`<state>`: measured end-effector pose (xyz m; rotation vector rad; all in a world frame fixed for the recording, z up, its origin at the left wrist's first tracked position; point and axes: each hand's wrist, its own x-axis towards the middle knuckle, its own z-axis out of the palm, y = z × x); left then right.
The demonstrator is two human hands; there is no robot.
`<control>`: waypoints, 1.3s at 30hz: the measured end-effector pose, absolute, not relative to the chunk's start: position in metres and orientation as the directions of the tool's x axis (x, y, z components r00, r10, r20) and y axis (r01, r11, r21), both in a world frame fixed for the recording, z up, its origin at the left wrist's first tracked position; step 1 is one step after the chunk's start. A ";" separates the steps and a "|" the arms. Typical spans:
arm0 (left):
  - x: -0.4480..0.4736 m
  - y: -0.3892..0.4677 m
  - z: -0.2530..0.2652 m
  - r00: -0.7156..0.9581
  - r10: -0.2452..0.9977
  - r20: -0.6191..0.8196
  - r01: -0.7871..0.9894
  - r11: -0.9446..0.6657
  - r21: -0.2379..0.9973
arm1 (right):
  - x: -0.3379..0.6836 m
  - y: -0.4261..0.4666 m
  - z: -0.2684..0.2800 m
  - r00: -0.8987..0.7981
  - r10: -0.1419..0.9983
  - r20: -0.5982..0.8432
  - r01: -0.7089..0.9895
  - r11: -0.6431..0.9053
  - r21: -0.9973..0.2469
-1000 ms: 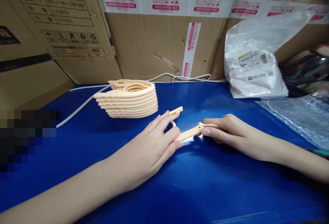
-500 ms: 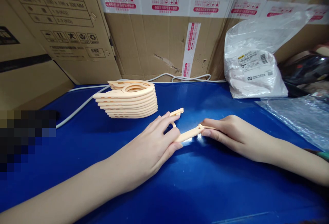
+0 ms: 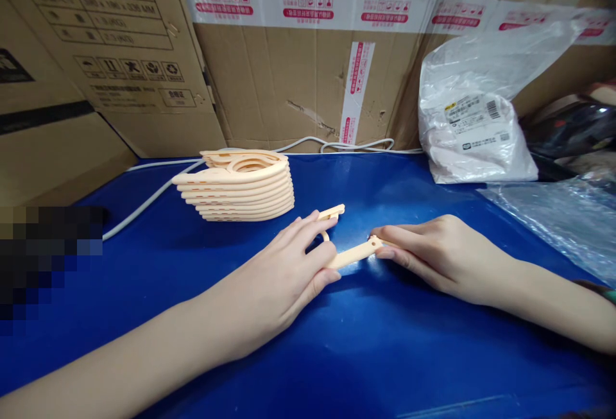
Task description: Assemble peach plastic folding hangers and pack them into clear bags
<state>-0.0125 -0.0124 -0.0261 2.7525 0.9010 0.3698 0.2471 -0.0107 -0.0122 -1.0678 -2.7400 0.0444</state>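
My left hand (image 3: 289, 271) is closed around a cream plastic folding hanger (image 3: 355, 255), just over the table. One arm of the hanger points right, toward my other hand, and a shorter end shows beyond my left fingers. Its middle is hidden under that hand. My right hand (image 3: 433, 252) pinches a thin piece at the tip of the right arm, beside a small round hole. Most of that piece is covered by thumb and fingers. Behind my left hand stands a neat stack of similar folded cream hangers (image 3: 235, 191).
Cardboard boxes (image 3: 274, 79) wall off the back of the blue table (image 3: 375, 355). A white cable (image 3: 154, 203) runs along the rear and left. On the right are a labelled white plastic bag (image 3: 474, 130) and a clear plastic sheet (image 3: 553, 213).
My right fingers have shifted slightly left, onto the end of the hanger's arm. The left hand and the stack stay nearly where they were.
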 end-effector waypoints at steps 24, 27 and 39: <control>-0.014 -0.012 -0.024 0.787 0.594 0.168 0.524 -0.786 0.326 | 0.250 -0.012 -0.016 -0.793 0.525 0.309 0.597 0.768 0.230; -0.014 -0.012 -0.023 0.790 0.592 0.159 0.524 -0.787 0.325 | 0.250 -0.012 -0.015 -0.795 0.522 0.307 0.594 0.774 0.221; -0.012 -0.013 -0.018 0.828 0.539 0.155 0.504 -0.837 0.214 | 0.248 -0.013 -0.010 -0.808 0.493 0.322 0.571 0.789 0.227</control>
